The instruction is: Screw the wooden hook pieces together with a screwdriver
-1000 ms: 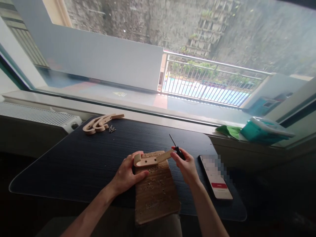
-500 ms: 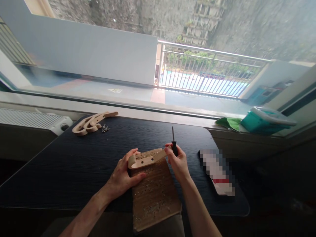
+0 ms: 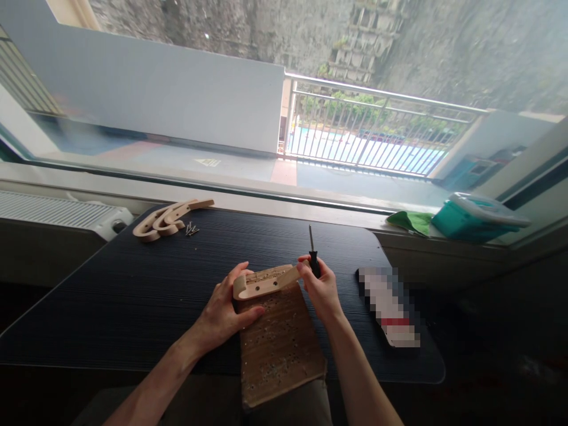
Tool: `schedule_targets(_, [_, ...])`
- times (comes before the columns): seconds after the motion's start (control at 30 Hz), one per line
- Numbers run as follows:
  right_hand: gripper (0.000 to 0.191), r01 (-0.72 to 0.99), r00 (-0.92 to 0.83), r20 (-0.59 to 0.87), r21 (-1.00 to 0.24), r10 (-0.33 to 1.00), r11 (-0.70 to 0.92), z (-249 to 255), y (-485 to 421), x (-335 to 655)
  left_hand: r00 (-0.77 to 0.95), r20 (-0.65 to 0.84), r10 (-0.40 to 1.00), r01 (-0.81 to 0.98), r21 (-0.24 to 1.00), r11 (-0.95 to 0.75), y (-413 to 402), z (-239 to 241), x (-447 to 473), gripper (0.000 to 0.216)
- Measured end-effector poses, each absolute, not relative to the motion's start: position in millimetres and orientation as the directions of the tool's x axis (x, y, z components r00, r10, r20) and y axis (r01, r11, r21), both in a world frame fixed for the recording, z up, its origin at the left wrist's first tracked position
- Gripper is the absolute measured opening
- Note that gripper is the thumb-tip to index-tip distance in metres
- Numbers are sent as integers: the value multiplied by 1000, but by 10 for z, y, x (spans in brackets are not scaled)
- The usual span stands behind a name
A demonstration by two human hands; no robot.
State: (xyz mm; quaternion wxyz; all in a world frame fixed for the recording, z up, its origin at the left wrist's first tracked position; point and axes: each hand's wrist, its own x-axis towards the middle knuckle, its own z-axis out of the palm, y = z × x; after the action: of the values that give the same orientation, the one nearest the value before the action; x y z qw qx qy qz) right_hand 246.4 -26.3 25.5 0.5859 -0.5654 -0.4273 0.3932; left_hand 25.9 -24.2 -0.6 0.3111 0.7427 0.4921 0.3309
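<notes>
A pale wooden hook (image 3: 267, 288) with two dark screw holes lies across the top of a brown wooden board (image 3: 284, 343) pitted with many small holes. My left hand (image 3: 222, 313) grips the board's upper left side, thumb on its face, with the hook's curved end against the hand. At the hook's straight right end, my right hand (image 3: 323, 293) pinches the wood between thumb and finger. That same hand also holds a screwdriver (image 3: 314, 263) with a black handle, its shaft pointing up and away. The lower end of the board rests by my lap.
More wooden hooks (image 3: 171, 219) lie at the dark table's (image 3: 110, 296) far left, beside several loose screws (image 3: 191, 229). A blurred-out phone-like slab (image 3: 390, 307) lies right. On the window sill are a green cloth (image 3: 410, 222) and a teal lidded box (image 3: 479, 219). A radiator (image 3: 80, 216) stands left.
Almost nothing differs. The view has shifted slightly, and both hands keep their hold on the board, hook and screwdriver.
</notes>
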Motion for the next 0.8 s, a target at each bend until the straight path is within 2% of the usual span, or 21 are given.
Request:
schedule_targets(0.4, [26,112,353,66,-993,933,28,330,-248,2467,294,212,932,540,768,-345,-245,18,270,80])
schedule_targets(0.57, [35,102,349,60,-994,935,25,305,-343,2504,310,213,927,539,764,-356,-219,16,262,80])
schedule_targets(0.67, [38,30,413,24,-999,910,13,251,-528,2546,268,194,944,584,746,-320,-282,15,173,85])
schedule_targets(0.8, [44,-172,461,-70,-985,884,12,171,-749,2544,182,175,968,675,693,-252,-541,-47,52,70])
